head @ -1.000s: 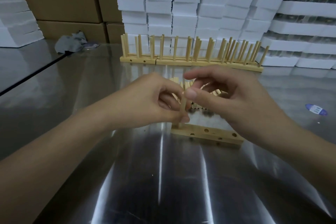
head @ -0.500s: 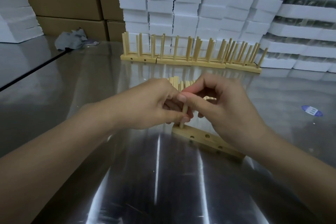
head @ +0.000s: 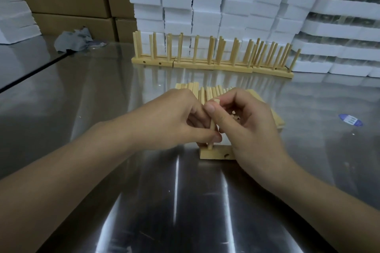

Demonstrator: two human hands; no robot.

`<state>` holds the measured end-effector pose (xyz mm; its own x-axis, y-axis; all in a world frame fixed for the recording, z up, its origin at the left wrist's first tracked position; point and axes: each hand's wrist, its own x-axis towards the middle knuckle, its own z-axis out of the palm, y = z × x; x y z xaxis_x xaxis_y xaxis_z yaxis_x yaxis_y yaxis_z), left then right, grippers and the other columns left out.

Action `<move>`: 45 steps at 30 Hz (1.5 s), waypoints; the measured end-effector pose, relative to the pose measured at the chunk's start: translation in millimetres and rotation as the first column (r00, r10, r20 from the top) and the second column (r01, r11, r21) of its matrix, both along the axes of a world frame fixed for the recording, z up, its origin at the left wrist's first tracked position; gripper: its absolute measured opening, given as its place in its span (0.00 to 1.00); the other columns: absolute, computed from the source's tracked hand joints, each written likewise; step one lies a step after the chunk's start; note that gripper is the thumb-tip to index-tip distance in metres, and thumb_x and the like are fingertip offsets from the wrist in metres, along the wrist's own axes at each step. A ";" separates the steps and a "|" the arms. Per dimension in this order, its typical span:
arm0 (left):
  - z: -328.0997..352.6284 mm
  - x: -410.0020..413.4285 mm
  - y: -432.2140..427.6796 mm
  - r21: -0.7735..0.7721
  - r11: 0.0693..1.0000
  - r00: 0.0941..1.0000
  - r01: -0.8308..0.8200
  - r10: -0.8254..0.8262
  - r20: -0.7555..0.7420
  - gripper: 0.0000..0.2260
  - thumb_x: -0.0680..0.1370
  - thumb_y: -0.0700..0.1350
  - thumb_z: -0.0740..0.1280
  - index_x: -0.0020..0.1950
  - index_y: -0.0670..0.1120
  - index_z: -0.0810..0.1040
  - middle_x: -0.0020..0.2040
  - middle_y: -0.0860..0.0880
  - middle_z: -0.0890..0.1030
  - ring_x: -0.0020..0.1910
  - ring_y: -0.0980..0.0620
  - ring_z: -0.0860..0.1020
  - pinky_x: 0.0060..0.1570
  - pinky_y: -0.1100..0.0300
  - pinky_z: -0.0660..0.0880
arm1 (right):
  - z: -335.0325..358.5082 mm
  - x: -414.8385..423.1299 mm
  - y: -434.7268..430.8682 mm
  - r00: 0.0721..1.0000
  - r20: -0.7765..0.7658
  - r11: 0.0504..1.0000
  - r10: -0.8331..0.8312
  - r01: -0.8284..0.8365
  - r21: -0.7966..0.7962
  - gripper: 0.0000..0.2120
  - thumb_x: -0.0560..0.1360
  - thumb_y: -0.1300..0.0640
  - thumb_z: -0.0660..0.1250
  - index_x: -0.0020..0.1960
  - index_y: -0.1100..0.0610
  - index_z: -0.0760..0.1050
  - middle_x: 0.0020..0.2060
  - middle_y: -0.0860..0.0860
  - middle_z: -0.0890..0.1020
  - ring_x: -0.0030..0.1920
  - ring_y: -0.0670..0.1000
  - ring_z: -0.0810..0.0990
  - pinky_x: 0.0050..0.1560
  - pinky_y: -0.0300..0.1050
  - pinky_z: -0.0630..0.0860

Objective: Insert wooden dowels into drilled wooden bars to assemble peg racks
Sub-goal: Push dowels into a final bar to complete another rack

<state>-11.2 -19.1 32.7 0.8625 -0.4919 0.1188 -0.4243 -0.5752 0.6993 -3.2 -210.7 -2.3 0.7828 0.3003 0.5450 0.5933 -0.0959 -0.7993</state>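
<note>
My left hand (head: 176,121) and my right hand (head: 246,129) meet over the near middle of the shiny steel counter (head: 144,201), both pinching 1 short round pale wooden dowel (head: 212,127). The dowel stands upright, its lower end in a hole at the left end of the light wooden drilled bar (head: 213,153), which lies flat on the counter under my hands. My left fingers (head: 213,137) are curled narrow round the dowel's lower half. My right thumb and forefinger grip its top, with the other right fingers curled in. My right hand covers most of the bar; 1 dark hole shows on its front face.

Just behind my hands lies a pile of loose wooden dowels (head: 211,92). Farther back, a row of finished peg racks (head: 211,63) stands on the counter in front of stacked white foam boxes (head: 205,6). A crumpled grey rag (head: 72,39) lies far left, and a blue oval sticker (head: 350,120) sits on the counter to my right.
</note>
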 end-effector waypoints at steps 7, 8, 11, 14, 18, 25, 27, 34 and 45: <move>11.0 -3.9 1.2 0.154 0.986 0.996 0.055 -0.064 0.056 0.05 0.79 0.49 0.75 0.43 0.56 0.87 0.33 0.57 0.83 0.31 0.57 0.80 0.29 0.67 0.71 | -3.4 -7.6 -7.9 0.996 0.065 0.998 0.067 -0.068 0.012 0.10 0.80 0.53 0.73 0.44 0.55 0.75 0.36 0.51 0.82 0.37 0.51 0.83 0.39 0.44 0.79; 13.3 -4.7 1.9 0.164 0.985 0.996 0.054 -0.066 0.065 0.08 0.79 0.49 0.76 0.40 0.58 0.86 0.32 0.59 0.82 0.29 0.59 0.79 0.29 0.68 0.70 | -0.5 -8.8 -7.5 0.996 0.032 0.996 0.083 -0.084 0.015 0.11 0.79 0.52 0.74 0.44 0.57 0.76 0.37 0.52 0.83 0.37 0.51 0.83 0.40 0.46 0.80; 18.7 -2.4 11.7 0.205 0.979 0.997 0.014 -0.028 0.069 0.09 0.77 0.48 0.78 0.40 0.61 0.86 0.33 0.66 0.83 0.33 0.66 0.82 0.33 0.73 0.73 | 14.4 -5.9 -10.9 0.997 -0.022 0.995 0.079 -0.080 -0.057 0.13 0.81 0.45 0.69 0.46 0.54 0.80 0.40 0.49 0.84 0.42 0.47 0.82 0.43 0.44 0.79; 20.5 1.6 26.8 0.212 0.975 0.997 -0.073 0.072 0.013 0.03 0.76 0.51 0.79 0.49 0.55 0.90 0.43 0.65 0.87 0.43 0.66 0.85 0.44 0.66 0.82 | 34.1 18.6 -23.6 0.991 0.048 0.983 -0.126 0.131 -0.126 0.13 0.84 0.44 0.63 0.48 0.48 0.82 0.42 0.45 0.83 0.43 0.42 0.80 0.42 0.39 0.76; 21.3 3.0 30.6 0.212 0.972 0.994 -0.104 0.111 -0.022 0.05 0.75 0.52 0.79 0.49 0.54 0.91 0.45 0.63 0.88 0.45 0.63 0.87 0.53 0.52 0.85 | 41.6 56.6 -30.7 0.933 0.261 0.767 -0.246 0.352 -0.536 0.08 0.81 0.48 0.70 0.60 0.43 0.81 0.52 0.36 0.80 0.53 0.39 0.77 0.54 0.39 0.75; 21.9 2.6 33.1 0.231 0.968 0.994 -0.103 0.110 -0.021 0.05 0.76 0.53 0.79 0.49 0.53 0.91 0.43 0.60 0.88 0.45 0.59 0.87 0.51 0.48 0.85 | 18.2 74.9 -17.7 0.865 0.501 0.477 0.027 0.429 -0.767 0.20 0.77 0.43 0.73 0.68 0.45 0.80 0.59 0.45 0.81 0.60 0.50 0.75 0.61 0.52 0.76; 21.3 3.1 33.5 0.230 0.967 0.993 -0.107 0.113 -0.014 0.05 0.76 0.53 0.79 0.49 0.53 0.91 0.43 0.61 0.88 0.44 0.61 0.87 0.52 0.50 0.85 | 14.8 74.8 -17.7 0.820 0.566 0.480 0.078 0.467 -0.743 0.17 0.76 0.43 0.73 0.64 0.46 0.82 0.55 0.45 0.82 0.58 0.51 0.77 0.58 0.54 0.77; 19.4 2.1 33.3 0.207 0.974 0.995 -0.094 0.100 -0.021 0.06 0.76 0.55 0.78 0.50 0.55 0.90 0.43 0.61 0.88 0.44 0.63 0.86 0.50 0.57 0.84 | 24.6 57.2 -15.1 0.722 0.689 0.609 0.063 0.519 -0.600 0.09 0.80 0.49 0.70 0.59 0.49 0.84 0.49 0.45 0.85 0.52 0.50 0.82 0.53 0.50 0.77; 22.5 4.3 28.5 -0.271 0.950 0.987 -0.154 0.133 -0.095 0.15 0.78 0.59 0.75 0.57 0.50 0.86 0.49 0.51 0.90 0.52 0.53 0.88 0.48 0.61 0.80 | 37.5 17.7 -35.6 0.995 -0.095 0.984 0.009 0.008 0.179 0.10 0.72 0.56 0.76 0.53 0.53 0.86 0.45 0.53 0.89 0.47 0.49 0.88 0.47 0.37 0.82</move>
